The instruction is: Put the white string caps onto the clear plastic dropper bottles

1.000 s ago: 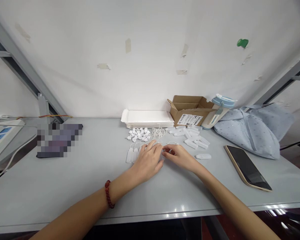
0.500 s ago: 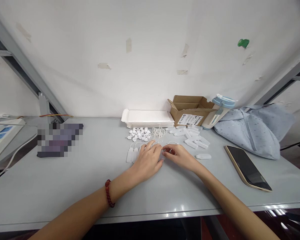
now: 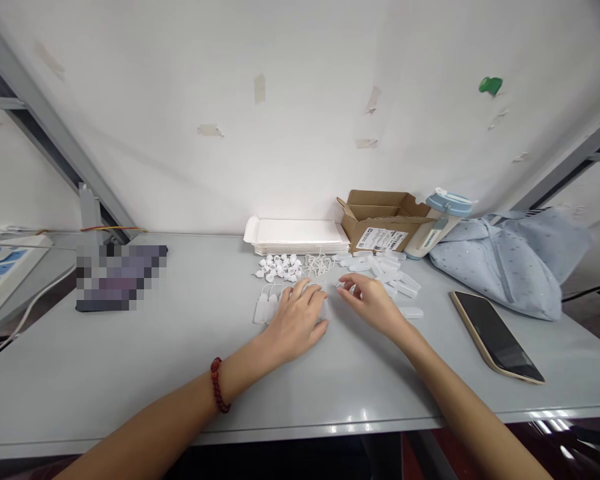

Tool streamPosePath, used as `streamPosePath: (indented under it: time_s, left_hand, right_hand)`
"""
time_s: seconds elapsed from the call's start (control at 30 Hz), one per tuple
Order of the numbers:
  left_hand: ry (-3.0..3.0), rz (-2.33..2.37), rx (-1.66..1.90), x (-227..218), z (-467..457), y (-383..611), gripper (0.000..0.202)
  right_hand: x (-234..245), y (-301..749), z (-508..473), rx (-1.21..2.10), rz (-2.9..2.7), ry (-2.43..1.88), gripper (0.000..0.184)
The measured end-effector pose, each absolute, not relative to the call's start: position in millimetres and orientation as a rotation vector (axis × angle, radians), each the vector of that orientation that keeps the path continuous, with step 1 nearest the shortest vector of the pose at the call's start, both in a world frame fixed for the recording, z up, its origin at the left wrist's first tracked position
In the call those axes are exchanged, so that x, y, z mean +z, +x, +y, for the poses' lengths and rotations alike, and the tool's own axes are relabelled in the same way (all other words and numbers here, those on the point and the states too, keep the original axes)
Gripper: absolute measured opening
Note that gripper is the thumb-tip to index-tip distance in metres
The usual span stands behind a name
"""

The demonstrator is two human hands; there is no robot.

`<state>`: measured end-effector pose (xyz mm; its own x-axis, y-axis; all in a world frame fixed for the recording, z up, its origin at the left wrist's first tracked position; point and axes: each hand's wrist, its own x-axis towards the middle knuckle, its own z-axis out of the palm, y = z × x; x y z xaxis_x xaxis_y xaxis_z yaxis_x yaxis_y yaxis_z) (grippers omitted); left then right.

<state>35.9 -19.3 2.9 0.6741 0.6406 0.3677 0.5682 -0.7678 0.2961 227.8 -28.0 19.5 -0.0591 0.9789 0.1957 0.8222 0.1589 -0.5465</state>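
Observation:
My left hand (image 3: 297, 319) lies with fingers spread over a row of translucent plastic sleeves (image 3: 263, 309) with thin white loops at their tops. It covers most of that row. To its right, my right hand (image 3: 373, 300) is raised a little, thumb and fingers drawn together. A whitish bit shows at its fingertips, too small to name. Behind the hands are a pile of small white caps (image 3: 280, 267) and a tangle of white strings (image 3: 319, 265). Loose translucent sleeves (image 3: 405, 285) lie behind and beside my right hand, which partly hides one.
Flat white boxes (image 3: 297, 233) and an open cardboard box (image 3: 385, 223) stand against the wall. A blue-lidded bottle (image 3: 437, 223), a light blue cloth bag (image 3: 500, 263) and a phone (image 3: 497, 337) are on the right. A pixelated dark item (image 3: 123, 277) and a power strip (image 3: 15, 273) are left.
My right hand has moved right and slightly up, away from my left hand, partly covering a loose sleeve. My left hand has stayed over the row.

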Motion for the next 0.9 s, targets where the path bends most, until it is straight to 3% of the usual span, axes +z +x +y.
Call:
streamPosePath:
  time_s: [0.17,0.5,0.63,0.73,0.9]
  left_hand:
    - [2.743,1.001,0.703,4.4,-20.2,36.2,0.029]
    - [2.714,0.993,0.773,7.1,-21.0,35.7,0.027]
    - [2.685,0.973,0.878,8.4,-21.6,35.7,0.025]
    - [2.652,0.937,0.983,11.1,-23.1,36.1,0.021]
    - [2.670,0.903,1.019,14.0,-24.5,37.2,0.013]
  right_hand:
    - [17.6,237.7,-23.2,0.052,-2.034,-1.947,0.028]
    - [10.7,242.2,-16.9,0.290,-1.935,-1.963,0.020]
    - [18.6,234.4,-21.2,0.678,-1.717,-1.727,0.012]
    - [26.1,222.8,-28.1,1.090,-1.420,-1.428,0.021]
    - [29.6,208.7,-35.3,1.280,-1.293,-1.327,0.026]
